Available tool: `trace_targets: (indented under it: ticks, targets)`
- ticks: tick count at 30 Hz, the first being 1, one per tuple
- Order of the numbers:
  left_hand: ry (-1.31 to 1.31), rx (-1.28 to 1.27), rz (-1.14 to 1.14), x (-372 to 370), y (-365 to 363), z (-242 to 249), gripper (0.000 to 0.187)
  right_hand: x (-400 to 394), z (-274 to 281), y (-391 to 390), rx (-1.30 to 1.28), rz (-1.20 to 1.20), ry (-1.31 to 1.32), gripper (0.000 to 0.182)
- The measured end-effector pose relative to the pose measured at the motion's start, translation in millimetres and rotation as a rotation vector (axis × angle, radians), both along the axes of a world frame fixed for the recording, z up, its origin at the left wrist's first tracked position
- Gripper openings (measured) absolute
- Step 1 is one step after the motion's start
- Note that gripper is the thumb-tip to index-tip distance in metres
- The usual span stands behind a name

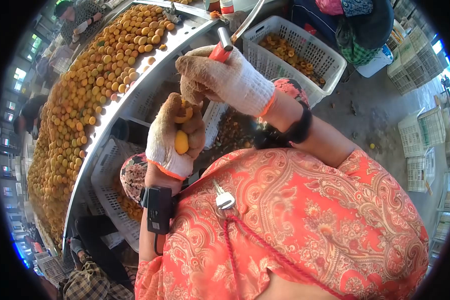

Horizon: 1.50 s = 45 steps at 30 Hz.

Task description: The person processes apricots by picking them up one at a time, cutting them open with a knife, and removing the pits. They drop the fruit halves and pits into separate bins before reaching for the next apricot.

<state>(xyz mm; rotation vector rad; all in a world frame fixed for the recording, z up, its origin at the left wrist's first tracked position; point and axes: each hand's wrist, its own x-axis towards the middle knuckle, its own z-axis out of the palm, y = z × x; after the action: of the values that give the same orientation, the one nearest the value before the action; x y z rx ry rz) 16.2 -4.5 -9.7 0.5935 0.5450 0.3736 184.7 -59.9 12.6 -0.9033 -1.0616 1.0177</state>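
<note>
Both hands wear white knit gloves stained brown at the fingers. My left hand (172, 140) is closed around a small yellow-orange apricot (181, 142), and an orange piece of fruit (184, 113) shows between its thumb and fingers. Close above it, my right hand (227, 77) grips a tool with a red handle (220, 53) and a metal end pointing up. The right fingertips are bent down near the top of the left hand; whether they touch the fruit is hard to tell.
A long metal table (150, 74) heaped with apricots (85, 95) curves along the left. White crates (330, 62) with cut fruit stand ahead and at the lower left. Stacked crates (417, 60) are on the right. Other people (82, 17) are at the upper left and lower left.
</note>
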Motion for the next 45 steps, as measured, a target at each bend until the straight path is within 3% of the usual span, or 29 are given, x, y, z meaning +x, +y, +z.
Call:
trace_targets:
  ticks: [6,9,11,14,17,18,19,21,29,31,33,34,35,36,39,40,45]
  targets:
    - [0.032,0.03,-0.028,-0.6,2.6,-4.8,0.04,3.4,4.6,-8.4,-0.067,0.02,-0.02,0.04]
    - [-0.046,-0.018,-0.07,1.2,3.2,-3.7,0.042,6.6,-6.6,-4.6,-0.108,0.021,0.172,0.042]
    - [-0.162,0.091,-0.118,2.8,2.8,-4.6,0.043,7.7,-9.4,-2.2,-0.154,0.024,0.325,0.04]
    - [-0.119,-0.068,-0.095,3.2,9.0,-10.1,0.039,5.7,-7.0,-3.6,-0.041,-0.029,0.141,0.03]
    - [-0.045,-0.154,-0.04,3.1,12.4,-13.4,0.043,-1.7,-1.4,-1.4,-0.03,-0.048,0.028,0.031]
    - [0.149,-0.081,0.008,8.8,4.9,-2.5,0.031,0.8,-3.1,-0.4,-0.017,-0.036,-0.039,0.032]
    - [0.148,-0.073,0.009,10.9,2.1,-2.1,0.031,2.6,-1.2,-2.4,-0.009,-0.036,-0.041,0.032]
    - [0.049,-0.09,-0.01,8.3,0.6,-3.4,0.033,5.2,3.8,-6.9,-0.148,-0.021,0.034,0.032]
    - [-0.201,-0.003,-0.026,7.2,-5.0,-7.5,0.046,3.2,-14.5,-2.5,-0.239,-0.04,0.565,0.033]
    - [-0.144,-0.053,0.028,9.4,-5.7,-4.9,0.049,5.2,-12.1,-5.6,-0.285,-0.063,0.519,0.033]
    - [-0.133,-0.006,0.027,11.3,-3.2,-9.4,0.049,5.7,-14.3,-5.4,-0.129,-0.035,0.324,0.033]
    - [0.029,-0.061,0.056,13.7,-1.5,-7.7,0.048,4.0,-12.2,-5.9,-0.13,-0.034,0.326,0.033]
    - [0.191,-0.116,0.083,15.2,-0.9,-7.0,0.048,1.9,-7.3,-7.3,-0.149,-0.073,0.163,0.033]
    - [0.208,-0.068,0.072,15.1,-1.9,-9.5,0.046,0.8,-2.7,-9.3,-0.168,-0.113,0.0,0.032]
    - [0.271,0.152,0.065,14.9,-5.6,-6.3,0.045,4.1,6.0,-14.7,-0.161,-0.042,-0.015,0.031]
    - [0.212,0.115,-0.031,10.2,-2.1,-4.9,0.044,6.3,9.0,-17.9,-0.203,-0.027,0.027,0.033]
    - [0.149,0.17,0.021,14.1,-11.0,1.4,0.044,17.4,-8.3,-14.5,-0.282,0.089,0.41,0.03]
